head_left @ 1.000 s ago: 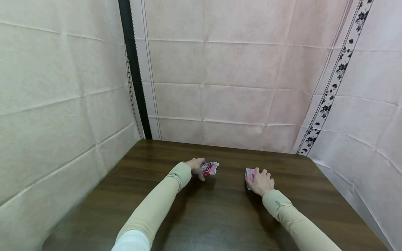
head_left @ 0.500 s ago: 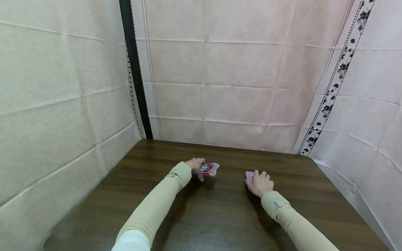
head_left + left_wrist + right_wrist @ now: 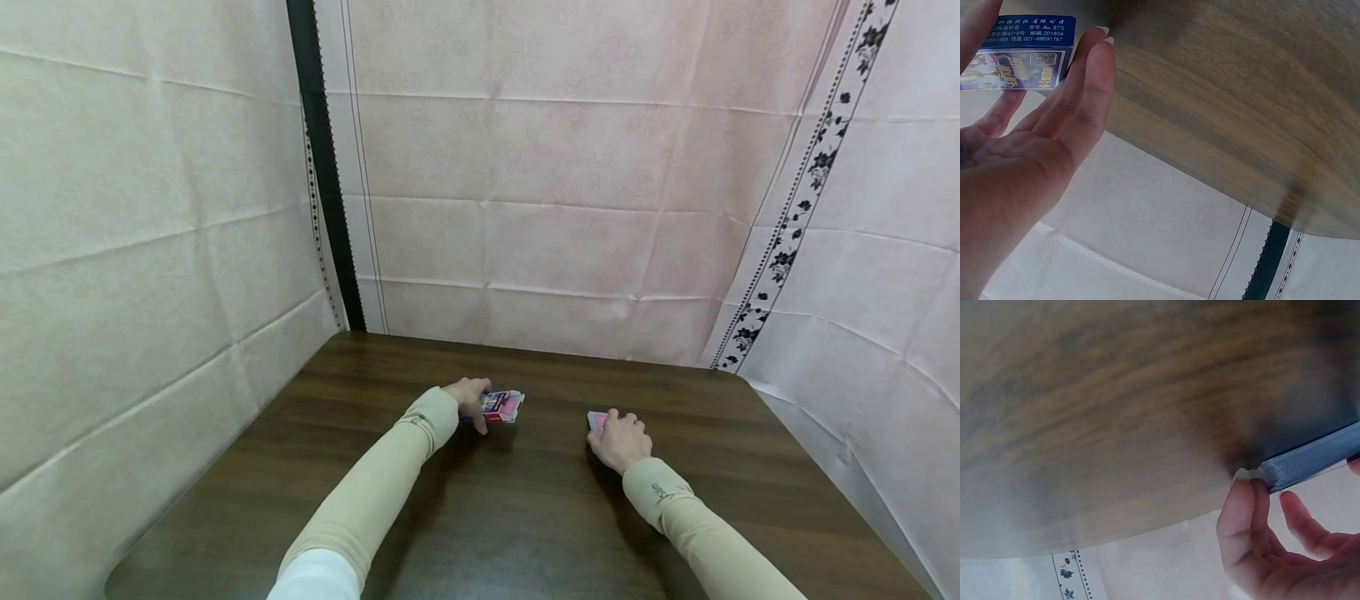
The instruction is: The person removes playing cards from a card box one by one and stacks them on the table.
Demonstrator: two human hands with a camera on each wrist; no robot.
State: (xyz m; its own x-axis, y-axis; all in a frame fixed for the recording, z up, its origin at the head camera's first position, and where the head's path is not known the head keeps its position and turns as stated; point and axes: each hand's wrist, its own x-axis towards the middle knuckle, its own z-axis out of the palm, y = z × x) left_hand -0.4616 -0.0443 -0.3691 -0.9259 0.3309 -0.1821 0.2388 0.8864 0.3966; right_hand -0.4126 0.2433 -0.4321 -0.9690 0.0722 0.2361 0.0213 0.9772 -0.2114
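My left hand [image 3: 470,403] grips a playing-card box [image 3: 504,406] above the table, its pinkish, flapped end pointing right. In the left wrist view the box's blue bottom end [image 3: 1029,32] carries printed white text, and fingers and thumb hold it from both sides. To the right, my right hand [image 3: 622,442] holds a deck of playing cards [image 3: 597,421] with a pink top face. Seen from the right wrist, the stacked edges of the deck [image 3: 1316,459] lie between the fingertips and thumb. A space separates the deck from the box. Most of the deck is hidden by the hand.
Both hands are over a dark brown wooden table [image 3: 480,517] with rounded far corners. Pale cloth hangs behind it [image 3: 562,208] and along both sides. A black stripe and a floral band run down the cloth at the back corners.
The deck in my right hand has tilted, so less of its pink face shows, and the right hand has shifted slightly. The left hand and box have hardly moved.
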